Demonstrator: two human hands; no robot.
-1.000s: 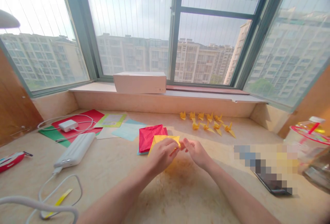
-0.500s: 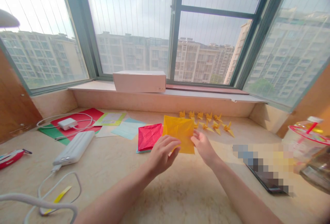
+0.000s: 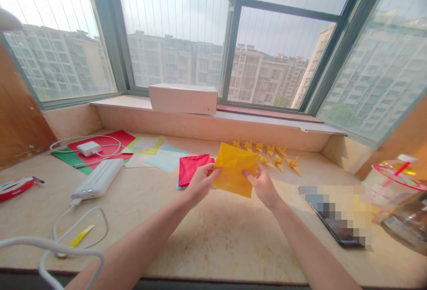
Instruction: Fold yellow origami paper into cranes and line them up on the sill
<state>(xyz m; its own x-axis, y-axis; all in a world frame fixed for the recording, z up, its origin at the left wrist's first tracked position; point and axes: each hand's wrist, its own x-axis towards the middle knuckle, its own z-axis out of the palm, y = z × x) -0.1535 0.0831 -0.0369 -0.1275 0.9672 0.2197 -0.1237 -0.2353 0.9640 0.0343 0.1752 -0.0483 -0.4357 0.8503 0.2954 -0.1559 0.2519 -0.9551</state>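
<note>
A creased square of orange-yellow paper is held up in the air between my hands. My left hand pinches its left edge between thumb and fingers. My right hand grips its lower right side. Just behind my left hand, a crumpled, partly folded red paper rests on a light blue sheet. Beyond the yellow paper stands a group of small yellow origami cranes, with the sheet hiding part of them.
A white power bank and cables lie on the left, near a charger on red and green paper sheets. A pixelated phone lies on the right, near a plastic cup. A white box sits on the window sill.
The yellow paper, folded small a second ago, is opened into a square. It has risen from the surface, and both hands have moved up and apart with it.
</note>
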